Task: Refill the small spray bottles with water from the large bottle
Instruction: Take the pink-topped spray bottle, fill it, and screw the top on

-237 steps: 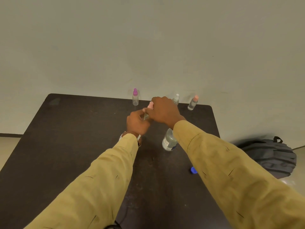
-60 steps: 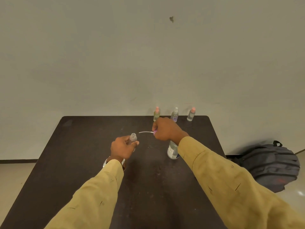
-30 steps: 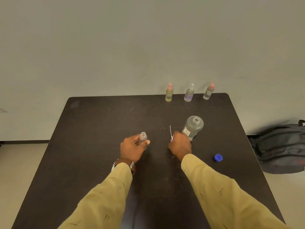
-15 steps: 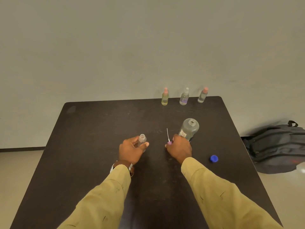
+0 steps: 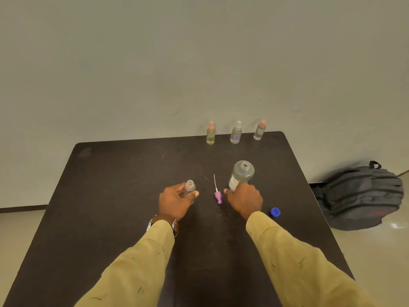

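A small clear spray bottle (image 5: 190, 186) with its neck uncapped stands upright on the dark table (image 5: 115, 196), and my left hand (image 5: 176, 201) is wrapped around its lower part. Its purple spray head (image 5: 218, 197), with a thin white tube pointing away from me, lies loose on the table between my hands. The large clear bottle (image 5: 241, 173) stands open-topped just right of it. My right hand (image 5: 244, 199) curls around the base of that bottle, thumb on its left side; the fingers behind it are hidden.
Three capped small spray bottles (image 5: 210, 135) (image 5: 236, 134) (image 5: 260, 131) stand in a row along the table's far edge by the wall. A blue cap (image 5: 275, 212) lies right of my right wrist. A grey backpack (image 5: 363, 196) sits on the floor beyond the table's right edge.
My right hand has let go of the purple spray head, which now lies on the table, and has shifted right onto the large bottle's base. My left hand keeps holding the small bottle.
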